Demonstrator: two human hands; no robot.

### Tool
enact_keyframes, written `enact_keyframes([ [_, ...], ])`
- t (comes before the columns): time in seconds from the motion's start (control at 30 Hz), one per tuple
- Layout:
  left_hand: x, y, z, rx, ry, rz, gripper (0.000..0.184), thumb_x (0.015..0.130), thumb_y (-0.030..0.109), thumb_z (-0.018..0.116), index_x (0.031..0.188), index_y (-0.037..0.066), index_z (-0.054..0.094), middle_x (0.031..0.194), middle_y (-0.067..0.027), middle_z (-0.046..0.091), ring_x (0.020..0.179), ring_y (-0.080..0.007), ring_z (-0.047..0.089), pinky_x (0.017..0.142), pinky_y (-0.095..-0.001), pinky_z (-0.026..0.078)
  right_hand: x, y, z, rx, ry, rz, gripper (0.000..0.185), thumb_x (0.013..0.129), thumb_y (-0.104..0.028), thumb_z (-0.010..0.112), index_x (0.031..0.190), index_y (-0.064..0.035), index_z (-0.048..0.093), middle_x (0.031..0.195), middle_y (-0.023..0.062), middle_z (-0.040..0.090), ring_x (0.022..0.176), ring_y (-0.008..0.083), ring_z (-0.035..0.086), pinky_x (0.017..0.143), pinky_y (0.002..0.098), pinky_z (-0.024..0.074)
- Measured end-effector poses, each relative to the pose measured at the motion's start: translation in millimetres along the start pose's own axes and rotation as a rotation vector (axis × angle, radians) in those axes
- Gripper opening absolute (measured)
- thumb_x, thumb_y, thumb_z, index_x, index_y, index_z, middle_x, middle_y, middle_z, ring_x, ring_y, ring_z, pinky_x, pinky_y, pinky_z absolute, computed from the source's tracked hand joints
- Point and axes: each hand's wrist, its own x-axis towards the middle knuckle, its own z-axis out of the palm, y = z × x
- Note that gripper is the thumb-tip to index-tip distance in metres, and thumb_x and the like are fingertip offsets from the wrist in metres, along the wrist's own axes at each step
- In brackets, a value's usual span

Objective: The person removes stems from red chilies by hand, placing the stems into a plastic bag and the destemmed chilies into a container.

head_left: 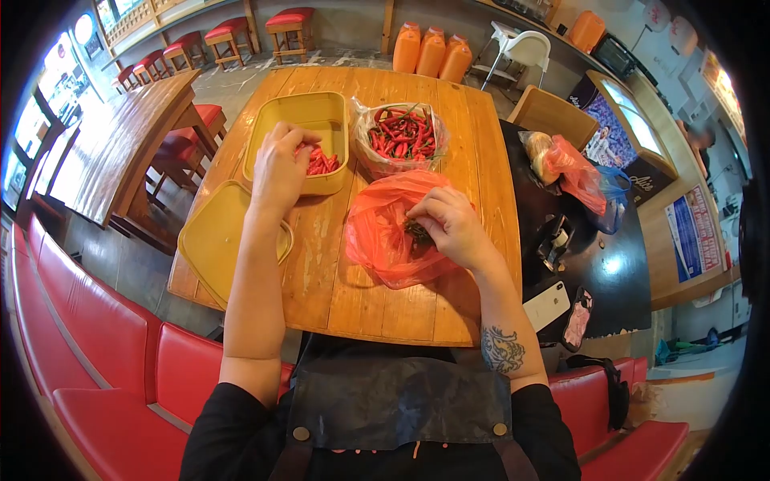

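Note:
My left hand point(282, 164) is over the right part of a yellow rectangular container point(265, 120), fingers closed on a red chili whose tip shows between them. Below it, red chilies point(322, 163) without green stems lie in the container. My right hand point(451, 223) is pinched shut inside the mouth of a red plastic bag point(375, 232). Its fingertips meet dark green chili stems point(415, 231) in the bag; what they pinch is hidden. Behind this bag, a clear plastic bag point(362, 144) stands open, full of red chilies point(401, 135) with green stems.
A yellow lid point(215, 240) lies left on the wooden table point(321, 297), partly behind my left forearm. On the black table to the right are a white phone point(545, 306), a pink-patterned phone point(577, 319), a black tape dispenser point(555, 242) and filled plastic bags point(573, 172).

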Motion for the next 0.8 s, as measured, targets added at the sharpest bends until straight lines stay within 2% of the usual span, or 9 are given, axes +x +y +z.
enact_keyframes([
  [0.07, -1.8, -3.2, 1.5, 0.218, 0.069, 0.043, 0.013, 0.081, 0.007, 0.061, 0.092, 0.006, 0.067, 0.098, -0.0117, 0.058, 0.094, -0.0305, 0.055, 0.083, -0.0382, 0.046, 0.3, -1.2, -1.2, -0.046, 0.0, -0.008, 0.008, 0.075, -0.001, 0.066, 0.08, -0.0065, 0.062, 0.08, 0.0073, 0.058, 0.085, 0.0274, 0.055, 0.081, 0.0365, 0.0408],
  [0.2, -4.4, 13.7, 18.4, 0.147, 0.099, 0.156, 0.013, 0.081, 0.008, 0.061, 0.093, 0.005, 0.066, 0.099, -0.0122, 0.058, 0.095, -0.031, 0.055, 0.086, -0.0398, 0.045, -0.1, -0.5, -2.8, -0.055, -0.008, 0.02, 0.009, 0.074, -0.004, 0.066, 0.081, -0.0064, 0.061, 0.083, 0.007, 0.058, 0.086, 0.0267, 0.055, 0.081, 0.0368, 0.0404],
  [0.27, -6.7, 23.8, 38.7, -0.086, -0.092, 0.209, 0.015, 0.082, 0.007, 0.061, 0.096, 0.003, 0.065, 0.101, -0.0121, 0.058, 0.096, -0.0302, 0.057, 0.084, -0.0376, 0.046, 0.5, 0.4, -1.1, -0.055, 0.015, 0.007, 0.01, 0.074, -0.005, 0.066, 0.083, -0.0065, 0.062, 0.085, 0.0064, 0.058, 0.087, 0.0257, 0.054, 0.082, 0.0369, 0.0399],
  [0.3, -4.1, 27.3, 49.8, -0.086, -0.092, 0.211, 0.015, 0.082, 0.007, 0.061, 0.096, 0.003, 0.065, 0.101, -0.0121, 0.058, 0.096, -0.0302, 0.057, 0.084, -0.0376, 0.046, 0.7, -0.3, -0.4, -0.058, 0.01, 0.01, 0.009, 0.074, -0.005, 0.065, 0.083, -0.0063, 0.062, 0.085, 0.0067, 0.058, 0.087, 0.0259, 0.054, 0.082, 0.0368, 0.0399],
  [0.37, 4.1, 31.9, 71.0, -0.145, -0.156, 0.381, 0.014, 0.083, 0.006, 0.058, 0.095, 0.003, 0.064, 0.099, -0.0129, 0.059, 0.093, -0.0321, 0.059, 0.08, -0.0399, 0.048, -1.3, -1.2, 0.9, -0.06, -0.001, 0.015, 0.009, 0.075, -0.005, 0.065, 0.083, -0.0061, 0.061, 0.085, 0.0071, 0.058, 0.087, 0.026, 0.055, 0.082, 0.0367, 0.04],
  [0.5, 22.1, 34.3, 89.8, 0.204, -0.216, 0.365, 0.014, 0.085, 0.009, 0.054, 0.094, 0.005, 0.064, 0.097, -0.0126, 0.06, 0.088, -0.0335, 0.061, 0.076, -0.043, 0.049, -0.5, 1.4, 3.1, -0.043, -0.027, 0.023, 0.008, 0.076, -0.006, 0.065, 0.083, -0.0052, 0.061, 0.084, 0.0078, 0.058, 0.086, 0.0264, 0.055, 0.082, 0.0368, 0.0403],
  [0.53, 24.9, 33.8, 92.0, 0.201, -0.212, 0.368, 0.014, 0.085, 0.009, 0.054, 0.094, 0.005, 0.064, 0.097, -0.0126, 0.06, 0.088, -0.0335, 0.061, 0.076, -0.043, 0.049, -1.2, 2.4, 2.9, -0.044, -0.039, 0.04, 0.008, 0.076, -0.006, 0.066, 0.083, -0.005, 0.061, 0.084, 0.008, 0.058, 0.086, 0.0265, 0.055, 0.082, 0.0369, 0.0403],
  [0.6, 30.2, 38.3, 92.6, 0.34, -0.377, 0.225, 0.015, 0.084, 0.014, 0.058, 0.092, 0.005, 0.066, 0.094, -0.0123, 0.061, 0.088, -0.0329, 0.061, 0.076, -0.0431, 0.049, -2.0, 5.1, 3.6, -0.05, -0.034, 0.034, 0.008, 0.076, -0.007, 0.066, 0.083, -0.005, 0.061, 0.084, 0.008, 0.058, 0.086, 0.0265, 0.055, 0.082, 0.037, 0.0404],
  [0.8, 26.1, 39.3, 92.3, 0.286, -0.433, 0.259, 0.017, 0.081, 0.021, 0.064, 0.085, 0.004, 0.068, 0.088, -0.0133, 0.062, 0.086, -0.0335, 0.061, 0.075, -0.0451, 0.048, -2.4, 5.2, 6.1, -0.049, -0.05, 0.04, 0.009, 0.076, -0.007, 0.066, 0.083, -0.005, 0.061, 0.084, 0.008, 0.058, 0.086, 0.0264, 0.055, 0.081, 0.0368, 0.0407],
])
